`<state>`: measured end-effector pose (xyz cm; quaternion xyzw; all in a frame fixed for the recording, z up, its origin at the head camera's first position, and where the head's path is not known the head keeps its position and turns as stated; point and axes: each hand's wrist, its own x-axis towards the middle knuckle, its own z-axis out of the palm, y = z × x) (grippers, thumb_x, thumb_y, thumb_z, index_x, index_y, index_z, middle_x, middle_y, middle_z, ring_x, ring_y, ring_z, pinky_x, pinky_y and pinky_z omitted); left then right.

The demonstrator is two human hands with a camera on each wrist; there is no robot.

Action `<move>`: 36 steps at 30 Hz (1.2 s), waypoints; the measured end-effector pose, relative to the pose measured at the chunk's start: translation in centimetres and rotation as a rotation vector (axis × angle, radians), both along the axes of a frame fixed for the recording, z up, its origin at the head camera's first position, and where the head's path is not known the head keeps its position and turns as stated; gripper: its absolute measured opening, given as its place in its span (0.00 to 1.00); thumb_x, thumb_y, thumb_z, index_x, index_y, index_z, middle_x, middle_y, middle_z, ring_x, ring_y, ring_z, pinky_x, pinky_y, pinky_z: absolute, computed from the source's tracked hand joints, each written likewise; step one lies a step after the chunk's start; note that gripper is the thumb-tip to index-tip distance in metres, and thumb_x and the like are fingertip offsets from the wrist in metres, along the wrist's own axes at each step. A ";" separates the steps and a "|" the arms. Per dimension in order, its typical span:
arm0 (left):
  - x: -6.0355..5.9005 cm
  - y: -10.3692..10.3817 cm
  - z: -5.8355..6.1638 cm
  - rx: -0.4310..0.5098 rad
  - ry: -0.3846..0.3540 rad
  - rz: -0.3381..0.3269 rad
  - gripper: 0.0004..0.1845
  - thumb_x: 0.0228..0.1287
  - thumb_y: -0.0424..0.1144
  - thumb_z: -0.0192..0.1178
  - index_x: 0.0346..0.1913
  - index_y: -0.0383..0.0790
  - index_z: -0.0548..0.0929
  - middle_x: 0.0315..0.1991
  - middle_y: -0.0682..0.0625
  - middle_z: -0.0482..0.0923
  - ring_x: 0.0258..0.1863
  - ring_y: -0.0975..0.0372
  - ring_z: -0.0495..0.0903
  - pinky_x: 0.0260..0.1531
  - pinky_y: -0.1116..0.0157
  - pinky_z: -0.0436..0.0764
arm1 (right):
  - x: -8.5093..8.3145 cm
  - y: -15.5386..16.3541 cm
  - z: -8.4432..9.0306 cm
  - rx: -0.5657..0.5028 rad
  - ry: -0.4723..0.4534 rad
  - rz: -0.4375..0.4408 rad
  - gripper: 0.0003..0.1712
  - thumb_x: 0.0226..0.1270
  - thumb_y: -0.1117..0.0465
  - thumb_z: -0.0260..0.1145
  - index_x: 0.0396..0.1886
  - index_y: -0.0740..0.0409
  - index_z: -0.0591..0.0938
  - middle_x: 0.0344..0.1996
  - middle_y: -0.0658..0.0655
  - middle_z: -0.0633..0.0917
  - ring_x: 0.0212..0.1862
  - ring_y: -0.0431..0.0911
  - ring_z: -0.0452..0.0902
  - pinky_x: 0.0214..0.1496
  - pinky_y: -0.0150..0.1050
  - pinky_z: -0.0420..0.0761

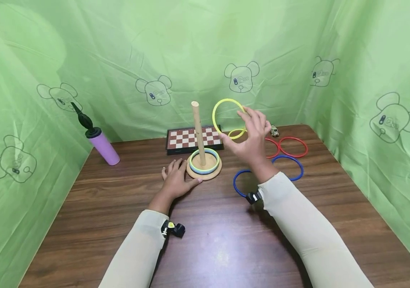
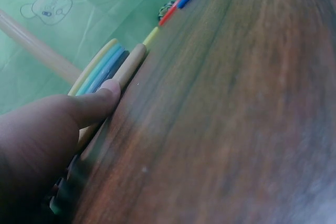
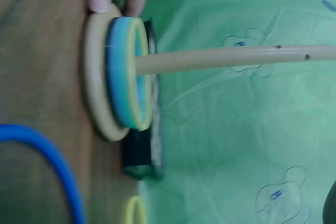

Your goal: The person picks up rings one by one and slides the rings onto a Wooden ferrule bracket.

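Note:
My right hand [image 1: 251, 142] pinches a yellow ring [image 1: 215, 116] between thumb and fingers, raised to the right of the wooden peg stand [image 1: 198, 132]. My left hand [image 1: 176, 180] holds the left edge of the stand's round base [image 1: 212, 176], its thumb [image 2: 100, 100] against the rim. Around the foot of the upright peg [image 3: 210, 60] lie stacked rings: a yellow ring [image 3: 137, 77] on top, with light blue and darker blue beneath. The left hand's other fingers are mostly hidden in the left wrist view. In the right wrist view, the held ring does not show clearly.
A chessboard [image 1: 181, 138] lies behind the stand. To the right are another yellow ring [image 1: 237, 138], red rings [image 1: 293, 155], blue rings [image 1: 302, 170] and a toy car [image 1: 274, 131]. A purple hand pump [image 1: 105, 148] stands at left. Green cloth [image 1: 198, 48] surrounds the table [image 1: 118, 224].

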<state>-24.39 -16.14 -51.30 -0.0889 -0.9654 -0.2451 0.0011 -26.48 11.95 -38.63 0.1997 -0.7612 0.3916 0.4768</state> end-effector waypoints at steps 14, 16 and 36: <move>-0.1 -0.2 0.3 -0.008 0.004 -0.004 0.58 0.64 0.76 0.67 0.87 0.45 0.63 0.86 0.36 0.58 0.88 0.38 0.48 0.80 0.25 0.40 | -1.1 -3.6 4.8 0.084 -0.018 0.056 0.46 0.53 0.36 0.82 0.64 0.63 0.86 0.69 0.63 0.84 0.69 0.59 0.72 0.71 0.65 0.55; -0.2 -0.2 0.3 -0.017 -0.002 -0.004 0.59 0.63 0.76 0.67 0.87 0.45 0.62 0.86 0.37 0.57 0.88 0.39 0.48 0.80 0.25 0.40 | -1.2 -3.9 5.0 0.115 -0.043 0.050 0.48 0.54 0.35 0.82 0.65 0.63 0.86 0.69 0.63 0.84 0.70 0.58 0.71 0.71 0.66 0.55; 0.2 0.0 0.3 -0.040 -0.010 -0.004 0.58 0.65 0.76 0.66 0.87 0.43 0.62 0.86 0.36 0.57 0.88 0.38 0.48 0.80 0.24 0.42 | -1.0 -5.3 1.1 0.347 -0.457 0.001 0.57 0.55 0.27 0.78 0.74 0.60 0.80 0.73 0.59 0.81 0.73 0.56 0.69 0.72 0.66 0.61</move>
